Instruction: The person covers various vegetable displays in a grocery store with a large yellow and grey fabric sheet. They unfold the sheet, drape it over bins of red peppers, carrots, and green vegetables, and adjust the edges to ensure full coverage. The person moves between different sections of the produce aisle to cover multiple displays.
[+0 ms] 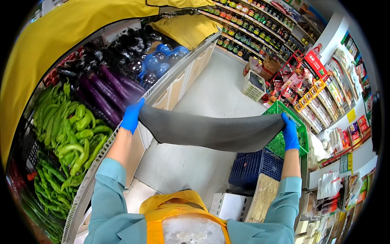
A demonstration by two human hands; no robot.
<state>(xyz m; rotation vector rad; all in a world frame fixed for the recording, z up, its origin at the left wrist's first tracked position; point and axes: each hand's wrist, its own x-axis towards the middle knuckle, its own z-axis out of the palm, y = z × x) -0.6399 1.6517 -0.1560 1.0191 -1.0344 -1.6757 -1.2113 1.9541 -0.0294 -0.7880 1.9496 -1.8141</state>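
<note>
A dark grey sheet of soft mat or cloth (210, 129) is stretched between my two blue-gloved hands, sagging over the aisle floor. My left hand (132, 116) grips its left end beside the rail of the vegetable display. My right hand (290, 131) pinches the other end, in front of a green plastic basket (278, 146). Long purple eggplants (105, 88) lie on the display close to my left hand. Light green peppers (80, 134) are heaped nearer to me, with darker green peppers (51, 183) below them.
Blue-netted round produce (155, 62) and a yellow cloth (189, 29) occupy the display's far end. Navy plastic crates (256, 167), a white box (230, 204) and a wooden board (263, 195) stand at my right. A pale crate (253, 85) sits on the floor ahead, before shelves of jars (243, 26).
</note>
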